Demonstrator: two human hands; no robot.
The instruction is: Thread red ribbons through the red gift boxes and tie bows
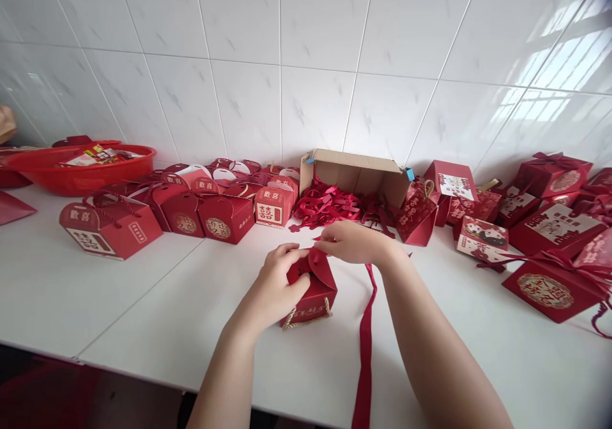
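A small red gift box (318, 298) with gold lettering stands on the table in front of me. Its twisted gold cord handle (308, 322) hangs down the near side. My left hand (282, 282) is closed round the box's left side, thumb and fingers at the top flaps. At the upper right flap, my right hand (349, 243) makes a pinch; its fingertips hide what is between them. A long dark red ribbon (366, 340) comes out from under my right wrist and runs over the table toward the near edge.
A cardboard box (354, 161) on its side spills red ribbons (327, 204) by the wall. Red gift boxes (227, 217) stand in rows to the left, more boxes (545, 289) to the right. A red basin (90, 175) holds small packets. Part of another person's hand (6, 123) shows far left.
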